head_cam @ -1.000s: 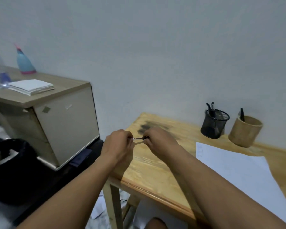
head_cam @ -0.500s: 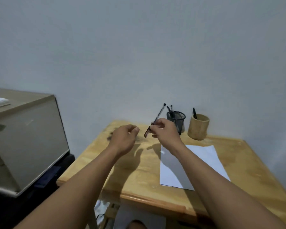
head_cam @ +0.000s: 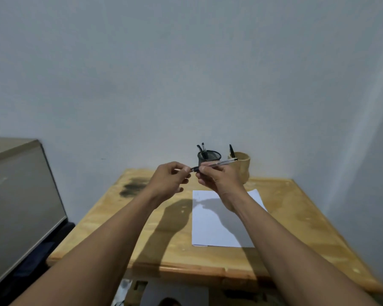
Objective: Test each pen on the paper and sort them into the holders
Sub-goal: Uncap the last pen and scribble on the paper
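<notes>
Left hand (head_cam: 169,178) has closed onto the pen (head_cam: 223,162), its grip pinching the cap (head_cam: 194,168); right hand (head_cam: 217,177) grips the barrel, so uncapping likely precedes testing.

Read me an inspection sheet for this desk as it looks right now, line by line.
Surface: wooden table, with a dark stain at its left rear.
Job's things: paper flat on the table; pen held above it; black mesh holder with two pens; wooden holder with one pen.
Clutter: nothing seen.
Grippers: right hand grips the pen; left hand pinches its dark end.
Cables: nothing seen.
Surroundings: wall behind; cabinet at left.
</notes>
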Motion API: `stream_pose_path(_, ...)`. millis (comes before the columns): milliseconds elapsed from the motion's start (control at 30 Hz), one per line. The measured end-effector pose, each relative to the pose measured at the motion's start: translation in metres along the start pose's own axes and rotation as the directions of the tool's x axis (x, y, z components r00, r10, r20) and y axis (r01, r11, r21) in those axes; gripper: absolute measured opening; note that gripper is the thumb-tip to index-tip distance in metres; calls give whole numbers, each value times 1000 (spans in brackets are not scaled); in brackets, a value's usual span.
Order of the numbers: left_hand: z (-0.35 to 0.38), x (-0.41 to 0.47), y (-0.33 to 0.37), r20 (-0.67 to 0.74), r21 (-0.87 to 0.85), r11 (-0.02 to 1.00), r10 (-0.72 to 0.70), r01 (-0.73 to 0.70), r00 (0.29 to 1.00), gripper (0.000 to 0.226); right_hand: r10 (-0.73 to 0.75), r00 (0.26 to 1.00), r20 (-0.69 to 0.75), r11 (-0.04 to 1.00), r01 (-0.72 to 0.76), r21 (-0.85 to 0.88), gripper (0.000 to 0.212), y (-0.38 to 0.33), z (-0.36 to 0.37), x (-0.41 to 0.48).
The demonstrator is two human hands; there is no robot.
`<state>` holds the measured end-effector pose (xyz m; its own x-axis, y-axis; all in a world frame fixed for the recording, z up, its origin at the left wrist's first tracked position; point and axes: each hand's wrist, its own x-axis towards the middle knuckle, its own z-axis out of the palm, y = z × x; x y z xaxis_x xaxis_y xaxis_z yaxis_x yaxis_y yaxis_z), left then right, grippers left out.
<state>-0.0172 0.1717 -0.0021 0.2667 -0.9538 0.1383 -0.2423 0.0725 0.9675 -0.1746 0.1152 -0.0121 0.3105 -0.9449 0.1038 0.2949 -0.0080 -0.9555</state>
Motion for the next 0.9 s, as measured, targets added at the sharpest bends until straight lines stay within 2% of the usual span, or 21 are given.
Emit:
stream_pose_path(200,4,2,7,94,-6,999,36,-36,995,14,-16,999,36,1000,17,-14,3,-6,-10,-5)
stream_pose_path(467,2,7,10,156,-47,998,-43,51,987,18,-34,999,5,999,34,31,0,-1,-11,-4)
stream_pose_path(633,1,12,4,100,-99,995,-12,22,995,12,7,1000,-19,993,-5,116,1,2,-7,0)
stream_pose_path(767,-3,20,-1,69,-100,995,-2,9,998,5,5,1000,-29,996,-3,88,0,4,-5,6)
stream_pose_path(900,-5,27,-6,65,-109,994,-11,18,998,8,56,998,-38,993,-51,108,3,11,-4,12)
